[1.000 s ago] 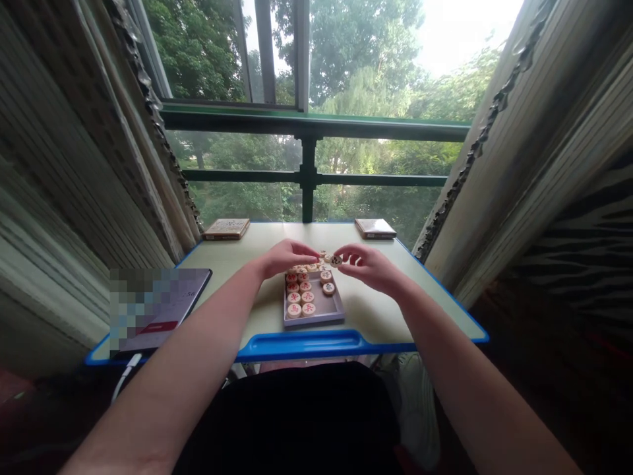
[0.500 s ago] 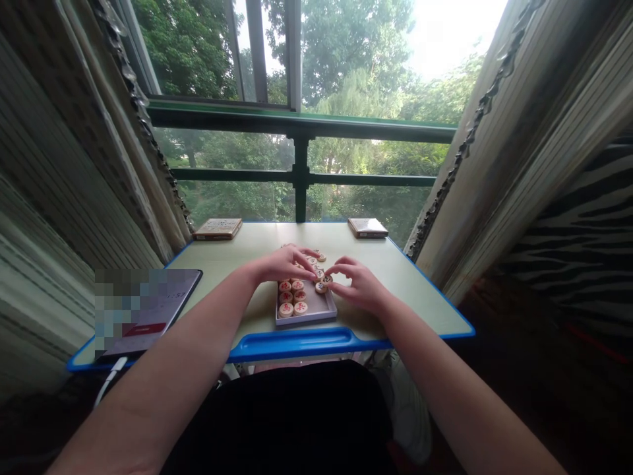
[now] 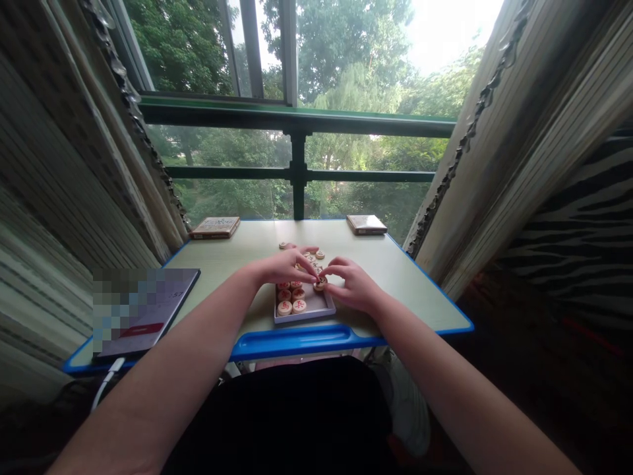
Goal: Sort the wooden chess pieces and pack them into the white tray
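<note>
Round wooden xiangqi pieces (image 3: 299, 306) with red characters stand in two columns in the left half of a shallow pale box (image 3: 321, 311). My right hand (image 3: 350, 282) has its thumb and fingers closed round a dark-marked xiangqi piece (image 3: 320, 284) over the box's right half. From the left, my left hand (image 3: 285, 266) reaches across the box, its bent fingertips meeting at the edge of the same piece. More loose pieces (image 3: 320, 254) lie beyond the hands, and the left hand covers part of the box and its contents.
All this rests on a pale table with a blue edge (image 3: 291, 343). A flat box (image 3: 215, 227) lies at the back left and another flat box (image 3: 366, 225) at the back right. At the left, a tablet (image 3: 148, 316) is plugged into a white cable (image 3: 106, 381).
My right hand has shifted slightly left, bringing its piece over the one in the box's right half. Left fingertips are now closer to it. The view has tilted a little.
</note>
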Available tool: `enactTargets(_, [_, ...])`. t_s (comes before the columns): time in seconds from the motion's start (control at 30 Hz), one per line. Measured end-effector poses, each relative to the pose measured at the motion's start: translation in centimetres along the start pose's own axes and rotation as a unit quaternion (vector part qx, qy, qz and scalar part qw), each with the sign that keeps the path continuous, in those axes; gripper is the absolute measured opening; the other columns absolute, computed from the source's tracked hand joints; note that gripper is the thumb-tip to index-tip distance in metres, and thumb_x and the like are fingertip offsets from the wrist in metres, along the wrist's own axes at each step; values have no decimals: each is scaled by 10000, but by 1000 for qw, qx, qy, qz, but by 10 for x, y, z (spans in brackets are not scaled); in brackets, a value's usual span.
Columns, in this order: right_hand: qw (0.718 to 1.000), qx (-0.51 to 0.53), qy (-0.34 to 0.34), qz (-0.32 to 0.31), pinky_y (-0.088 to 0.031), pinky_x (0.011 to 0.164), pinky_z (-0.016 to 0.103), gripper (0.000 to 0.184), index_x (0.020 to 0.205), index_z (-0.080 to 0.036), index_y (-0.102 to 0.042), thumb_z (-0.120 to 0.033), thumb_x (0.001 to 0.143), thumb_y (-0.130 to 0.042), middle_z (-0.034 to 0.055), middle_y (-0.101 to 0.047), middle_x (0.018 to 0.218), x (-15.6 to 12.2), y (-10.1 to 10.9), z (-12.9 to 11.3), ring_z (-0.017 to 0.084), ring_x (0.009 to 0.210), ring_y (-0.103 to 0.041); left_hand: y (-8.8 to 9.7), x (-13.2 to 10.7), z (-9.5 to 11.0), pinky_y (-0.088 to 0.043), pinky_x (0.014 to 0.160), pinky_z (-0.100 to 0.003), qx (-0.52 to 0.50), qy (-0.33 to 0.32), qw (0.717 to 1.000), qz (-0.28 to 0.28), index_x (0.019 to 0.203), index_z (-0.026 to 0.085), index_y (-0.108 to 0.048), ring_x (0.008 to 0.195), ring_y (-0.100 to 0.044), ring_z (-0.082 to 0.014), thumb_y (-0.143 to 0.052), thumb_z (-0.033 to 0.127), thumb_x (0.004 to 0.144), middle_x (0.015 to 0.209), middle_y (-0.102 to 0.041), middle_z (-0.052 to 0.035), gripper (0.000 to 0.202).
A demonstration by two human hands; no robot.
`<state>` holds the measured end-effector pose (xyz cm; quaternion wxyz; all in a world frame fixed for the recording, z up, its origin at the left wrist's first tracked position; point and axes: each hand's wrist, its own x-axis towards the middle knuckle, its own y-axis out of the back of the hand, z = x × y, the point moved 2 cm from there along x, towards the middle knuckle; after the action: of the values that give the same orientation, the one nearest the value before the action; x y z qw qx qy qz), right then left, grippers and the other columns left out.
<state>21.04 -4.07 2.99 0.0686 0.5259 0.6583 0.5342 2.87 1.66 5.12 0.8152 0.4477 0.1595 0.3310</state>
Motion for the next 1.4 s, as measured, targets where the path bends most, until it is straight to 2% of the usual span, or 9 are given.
enactTargets(0.17, [1000,1,-3,2,-449,827,337,197,911,-190,-677,-227,725,-622,57,-576,910,0,-1,0,183,877,-555,-2,0,-1,-193,1092,-384,-8,-5,1000,-6,875,273,-741,1296,-282,-291,-641,549,672,1442,-335,-2,357])
enactTargets(0.4, [1000,11,-10,2,-453,816,330,162,872,-195,-657,-225,715,-632,48,-565,900,-1,0,-1,179,865,-556,1,0,-1,-218,1077,-411,-21,-5,1000,-6,861,273,-742,1289,-287,-307,-662,511,663,1405,-389,-17,319])
enactTargets(0.5, [1000,14,-9,0,-450,820,330,168,877,-204,-657,-206,711,-629,44,-564,904,-1,1,-2,178,868,-555,3,0,-2,-229,1074,-429,-16,14,999,26,809,265,-746,1279,-286,-319,-687,506,628,1355,-449,-14,306])
enactTargets(0.6, [1000,17,-9,0,-448,828,329,184,888,-207,-658,-193,707,-628,45,-561,913,-1,1,-3,176,870,-554,6,1,-1,-234,1070,-446,-25,29,997,64,778,246,-748,1263,-297,-322,-653,513,656,1308,-496,-24,309])
enactTargets(0.77, [1000,28,-4,-4,-452,817,325,180,886,-197,-662,-230,710,-645,56,-562,928,-1,1,-5,178,868,-556,8,1,2,-237,1069,-462,-37,42,996,66,761,246,-752,1257,-298,-328,-603,375,707,1302,-502,0,204])
enactTargets(0.93, [1000,28,13,1,-457,800,311,185,905,-206,-674,-228,726,-633,57,-563,927,-1,-1,-4,168,851,-558,8,0,4,-236,1067,-453,-27,40,998,49,739,230,-754,1235,-314,-320,-561,264,697,1304,-502,3,200])
enactTargets(1.07, [999,24,22,2,-461,782,308,163,887,-219,-689,-244,735,-635,51,-570,897,-1,-2,-5,163,818,-560,7,1,3,-224,1072,-445,-22,38,998,39,722,229,-754,1227,-315,-318,-555,262,692,1300,-508,7,203])
enactTargets(1.23, [1000,27,14,9,-461,783,310,114,826,-203,-674,-233,719,-647,51,-574,895,1,-2,-5,162,811,-562,9,1,2,-247,1064,-428,-40,40,997,55,733,239,-754,1240,-308,-307,-540,242,689,1295,-511,10,219])
enactTargets(1.4, [1000,22,11,9,-460,788,313,109,819,-205,-659,-253,723,-644,48,-568,905,1,-3,-4,165,823,-562,10,1,1,-254,1063,-424,-52,40,995,80,723,235,-752,1232,-327,-312,-568,351,703,1254,-544,4,219])
